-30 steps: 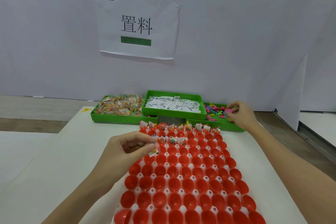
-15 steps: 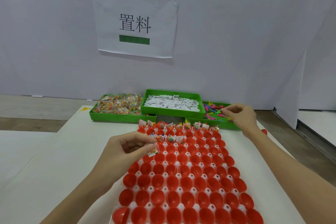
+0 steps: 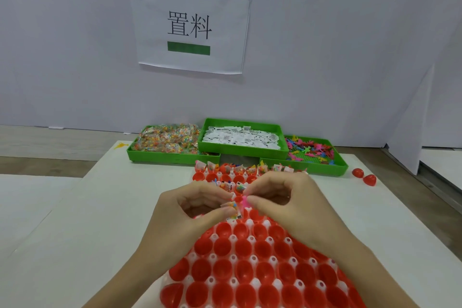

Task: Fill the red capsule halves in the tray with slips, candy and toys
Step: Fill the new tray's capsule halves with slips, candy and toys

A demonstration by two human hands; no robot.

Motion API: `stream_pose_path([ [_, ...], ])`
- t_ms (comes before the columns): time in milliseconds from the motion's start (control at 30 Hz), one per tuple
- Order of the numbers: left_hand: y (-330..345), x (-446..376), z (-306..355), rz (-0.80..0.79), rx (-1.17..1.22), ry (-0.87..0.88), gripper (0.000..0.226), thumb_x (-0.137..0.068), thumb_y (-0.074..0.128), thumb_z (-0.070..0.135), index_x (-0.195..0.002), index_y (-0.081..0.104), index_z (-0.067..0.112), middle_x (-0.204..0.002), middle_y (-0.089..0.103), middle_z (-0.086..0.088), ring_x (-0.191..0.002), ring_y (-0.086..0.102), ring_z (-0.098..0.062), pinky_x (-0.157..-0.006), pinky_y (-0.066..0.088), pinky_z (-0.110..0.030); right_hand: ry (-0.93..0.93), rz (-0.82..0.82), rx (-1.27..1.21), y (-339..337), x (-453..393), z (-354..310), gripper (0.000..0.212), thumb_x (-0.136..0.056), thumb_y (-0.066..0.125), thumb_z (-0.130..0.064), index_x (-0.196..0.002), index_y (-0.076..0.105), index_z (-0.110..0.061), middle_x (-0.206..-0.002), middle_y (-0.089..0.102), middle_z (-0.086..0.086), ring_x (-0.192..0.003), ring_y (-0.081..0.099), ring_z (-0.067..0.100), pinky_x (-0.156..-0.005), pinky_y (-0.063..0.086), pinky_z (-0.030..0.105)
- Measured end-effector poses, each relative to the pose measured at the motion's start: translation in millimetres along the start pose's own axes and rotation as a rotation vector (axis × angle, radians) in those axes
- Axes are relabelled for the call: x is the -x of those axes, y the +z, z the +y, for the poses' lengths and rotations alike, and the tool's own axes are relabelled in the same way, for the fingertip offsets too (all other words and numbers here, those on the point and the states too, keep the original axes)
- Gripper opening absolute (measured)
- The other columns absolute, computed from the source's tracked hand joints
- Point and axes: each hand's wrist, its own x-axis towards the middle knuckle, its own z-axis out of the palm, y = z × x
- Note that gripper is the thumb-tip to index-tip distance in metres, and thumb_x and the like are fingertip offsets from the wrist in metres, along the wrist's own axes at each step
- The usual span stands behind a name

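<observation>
Dropping fillings | left hand (image 3: 197,204) pinches candy packet with slip (image 3: 231,208), right hand (image 3: 282,197) pinches pink toy (image 3: 244,202) | both over tray (image 3: 250,280)'s third row | tip: release low, aim one empty red half (image 3: 256,215)

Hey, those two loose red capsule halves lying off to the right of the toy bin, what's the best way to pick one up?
Take the nearer loose capsule half from above, pinching across its rounded sides. It lies alone on the white table, apart from the other loose half and the toy bin, so nothing blocks a straight-down reach. Which way its open side faces is unclear.
</observation>
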Motion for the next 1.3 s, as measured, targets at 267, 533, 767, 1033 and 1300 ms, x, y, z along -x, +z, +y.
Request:
stream_pose_path([
  [267,0,2,3,-0.076,-0.226,0.244,0.018,-0.077,0.088,0.017,-0.093,0.082,0.024,-0.095,0.070,0.000,-0.087,0.073,-0.025,-0.077,0.062,-0.030,-0.003,-0.112,-0.059,7,11,-1,0.012,-0.095,0.072,-0.020,-0.099,0.080,-0.028,-0.089,0.077,-0.003,-0.086,0.075,0.017,-0.080,0.062,0.034],
  [533,6,8,-1,-0.067,-0.308,0.375,0.019,-0.078,0.089,0.016,-0.093,0.078,0.020,-0.090,0.073,0.008,-0.082,0.074,-0.018,-0.073,0.062,-0.026,0.047,-0.267,-0.168,-7,12,1,0.013,-0.087,0.081,-0.024,-0.100,0.079,-0.026,-0.096,0.078,-0.002,-0.090,0.075,0.014,-0.082,0.057,0.021],
  [767,16,7,3,-0.123,-0.291,0.418,0.018,-0.079,0.089,0.020,-0.092,0.077,0.017,-0.090,0.070,0.009,-0.080,0.072,-0.018,-0.069,0.061,-0.028,0.085,-0.391,-0.218,-22,12,5,0.018,-0.089,0.081,-0.022,-0.106,0.077,-0.018,-0.098,0.078,0.006,-0.093,0.076,0.024,-0.090,0.060,0.035],
  [1033,40,-10,6,-0.051,-0.316,0.299,0.013,-0.096,0.070,0.036,-0.100,0.065,0.024,-0.091,0.067,0.012,-0.085,0.069,-0.014,-0.075,0.054,-0.021,0.041,-0.152,-0.150,-38,4,21,0.016,-0.087,0.081,-0.024,-0.103,0.079,-0.025,-0.097,0.078,-0.001,-0.092,0.075,0.015,-0.086,0.058,0.023],
  [1300,45,-43,-17,-0.585,-1.023,0.297,0.059,-0.107,0.016,0.058,-0.139,0.058,0.033,-0.135,0.060,0.022,-0.132,0.039,-0.004,-0.110,0.029,-0.031,0.109,0.163,0.132,-41,-30,68,0.017,-0.088,0.078,-0.014,-0.103,0.079,-0.022,-0.094,0.077,-0.008,-0.089,0.072,0.003,-0.086,0.060,0.029],
])
